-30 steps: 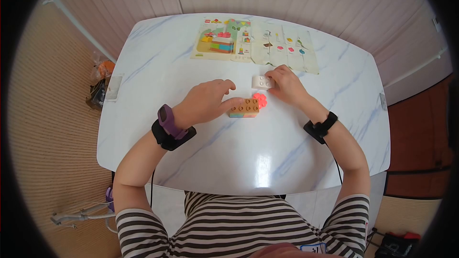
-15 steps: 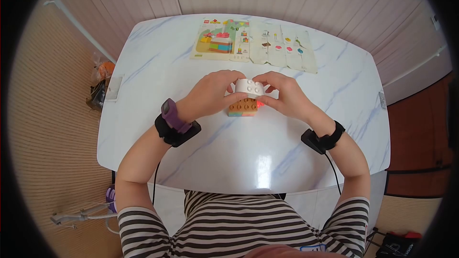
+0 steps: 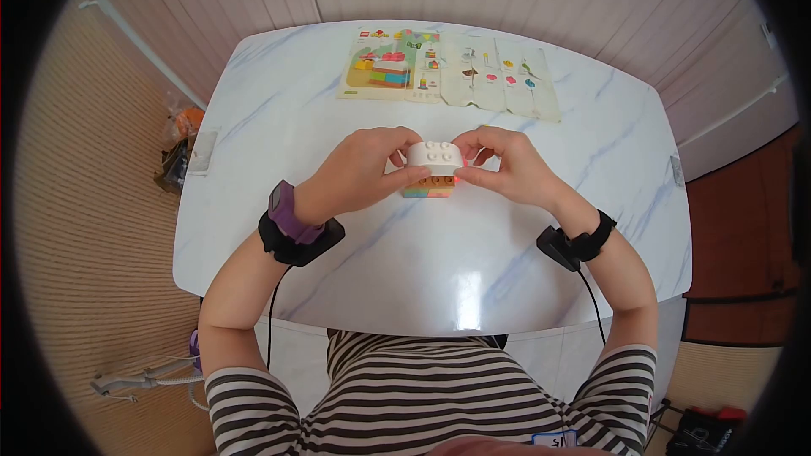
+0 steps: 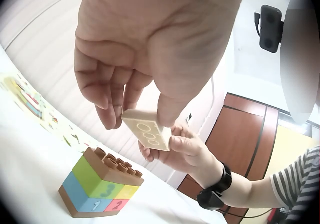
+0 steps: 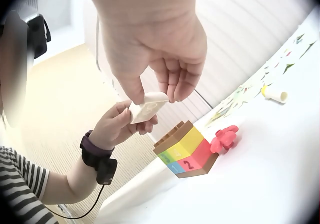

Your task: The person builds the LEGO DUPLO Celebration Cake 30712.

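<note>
Both hands hold a white building brick [image 3: 434,159] with rounded ends, studs facing up. My left hand [image 3: 361,167] pinches one end between thumb and fingers, and my right hand [image 3: 512,167] grips the other. In the left wrist view, round sockets show on the underside of the brick [image 4: 146,130]. A gap separates it from the stack of bricks [image 4: 102,184] on the table. Brown bricks form the stack's top and bottom, with blue, green, yellow and red numbered bricks between. Beside the stack lies a pink flower-shaped brick [image 5: 225,139].
An unfolded picture sheet [image 3: 500,76] lies toward the far edge of the marbled table [image 3: 253,152]. The right wrist view shows a small white tube-shaped piece with a yellow end [image 5: 275,94] near the sheet.
My right hand has brought the white brick left from beside the flower-shaped brick to above the stack. My left hand has left the stack and taken the brick's other end.
</note>
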`<state>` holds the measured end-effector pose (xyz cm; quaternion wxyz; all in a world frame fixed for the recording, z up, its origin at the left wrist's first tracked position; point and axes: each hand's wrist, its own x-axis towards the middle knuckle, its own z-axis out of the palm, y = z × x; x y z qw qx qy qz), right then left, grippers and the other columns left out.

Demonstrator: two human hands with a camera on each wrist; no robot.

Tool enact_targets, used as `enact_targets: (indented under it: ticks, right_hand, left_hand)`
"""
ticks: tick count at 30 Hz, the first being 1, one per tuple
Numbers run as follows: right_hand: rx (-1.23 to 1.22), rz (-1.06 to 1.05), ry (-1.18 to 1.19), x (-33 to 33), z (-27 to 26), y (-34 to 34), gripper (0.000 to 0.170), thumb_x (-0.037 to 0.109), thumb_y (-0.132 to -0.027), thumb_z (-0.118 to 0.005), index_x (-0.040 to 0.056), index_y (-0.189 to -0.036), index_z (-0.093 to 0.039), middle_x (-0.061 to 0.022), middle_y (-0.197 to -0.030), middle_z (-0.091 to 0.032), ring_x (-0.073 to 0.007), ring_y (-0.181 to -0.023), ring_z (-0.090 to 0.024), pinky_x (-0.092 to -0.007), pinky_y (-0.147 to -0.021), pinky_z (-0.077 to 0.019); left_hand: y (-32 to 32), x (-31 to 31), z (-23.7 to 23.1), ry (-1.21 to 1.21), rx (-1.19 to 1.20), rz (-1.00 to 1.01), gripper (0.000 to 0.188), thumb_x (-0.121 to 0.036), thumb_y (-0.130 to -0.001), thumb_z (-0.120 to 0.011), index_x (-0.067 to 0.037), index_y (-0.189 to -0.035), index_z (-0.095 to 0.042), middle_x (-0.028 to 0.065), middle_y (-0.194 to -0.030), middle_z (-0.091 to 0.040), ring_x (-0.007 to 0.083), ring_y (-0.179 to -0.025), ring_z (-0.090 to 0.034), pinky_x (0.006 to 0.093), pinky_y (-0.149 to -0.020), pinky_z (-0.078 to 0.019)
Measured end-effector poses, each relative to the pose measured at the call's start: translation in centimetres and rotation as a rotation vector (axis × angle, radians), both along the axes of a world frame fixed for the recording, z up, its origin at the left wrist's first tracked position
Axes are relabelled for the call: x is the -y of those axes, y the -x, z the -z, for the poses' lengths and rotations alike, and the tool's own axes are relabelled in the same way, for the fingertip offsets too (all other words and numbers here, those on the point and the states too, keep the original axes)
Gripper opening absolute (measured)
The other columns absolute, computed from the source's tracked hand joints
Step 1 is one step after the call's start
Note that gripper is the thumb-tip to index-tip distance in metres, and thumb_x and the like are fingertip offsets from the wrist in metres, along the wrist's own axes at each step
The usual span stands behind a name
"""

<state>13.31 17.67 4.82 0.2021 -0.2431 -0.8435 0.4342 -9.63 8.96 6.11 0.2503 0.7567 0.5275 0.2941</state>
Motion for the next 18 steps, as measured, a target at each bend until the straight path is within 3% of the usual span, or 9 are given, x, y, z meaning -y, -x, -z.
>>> enact_targets:
  ticks: [10, 18]
  right_hand:
    - [0.082, -0.029, 0.102, -0.5, 0.6, 0.3, 0.024, 0.010, -0.078, -0.071, 0.0026, -0.099, -0.064, -0.0039, -0.089, -0.061, -0.0106, -0.078, -0.056, -0.0256, -0.072, -0.0481]
    - [0.117, -0.015, 0.039, -0.6, 1.1, 0.4, 0.026, 0.011, -0.077, -0.072, 0.0040, -0.101, -0.063, -0.0030, -0.091, -0.062, -0.0121, -0.082, -0.056, -0.0276, -0.073, -0.0478]
  left_hand:
    - [0.2, -0.2, 0.4, 0.046, -0.118, 0.041, 0.033, -0.025, -0.080, -0.070, 0.001, -0.099, -0.062, 0.0111, -0.084, -0.063, 0.0206, -0.070, -0.059, 0.0301, -0.062, -0.0480]
    - [0.2, -0.4, 1.1, 0.020, -0.183, 0.054, 0.033, -0.020, -0.078, -0.070, 0.002, -0.100, -0.061, 0.0135, -0.087, -0.064, 0.0236, -0.074, -0.061, 0.0322, -0.064, -0.0491]
